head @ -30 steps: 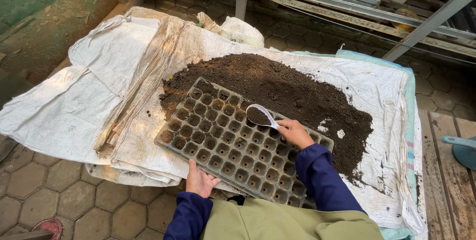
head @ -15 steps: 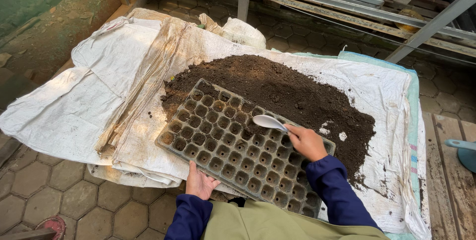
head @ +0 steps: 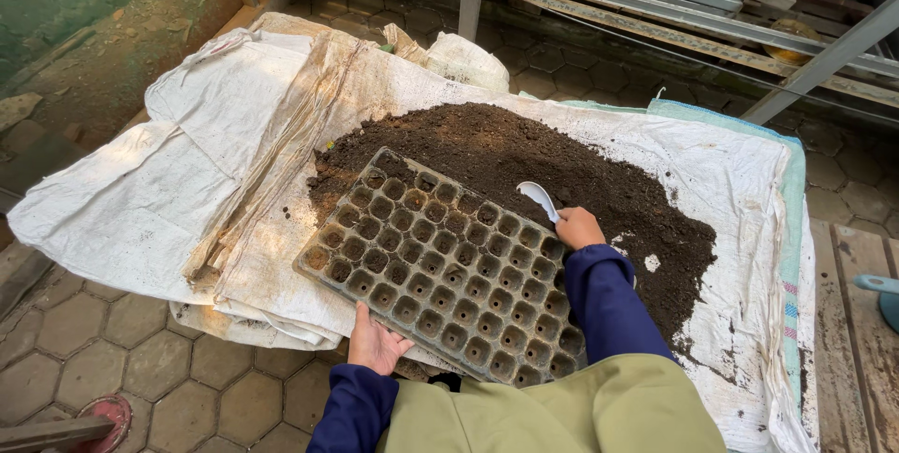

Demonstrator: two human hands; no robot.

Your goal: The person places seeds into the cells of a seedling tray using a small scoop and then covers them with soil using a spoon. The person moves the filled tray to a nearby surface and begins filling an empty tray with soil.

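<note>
Both hands were engaged: right hand (head: 579, 227) closed around a white scoop (head: 539, 198) over the soil heap (head: 524, 158), left hand (head: 376, 344) gripping the seedling tray (head: 440, 266) edge, so soil risked spilling onto the sacking (head: 187, 153).

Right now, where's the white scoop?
In the head view, the white scoop is in the right hand, right of centre, at the far edge of the seedling tray, over the soil pile.
</note>
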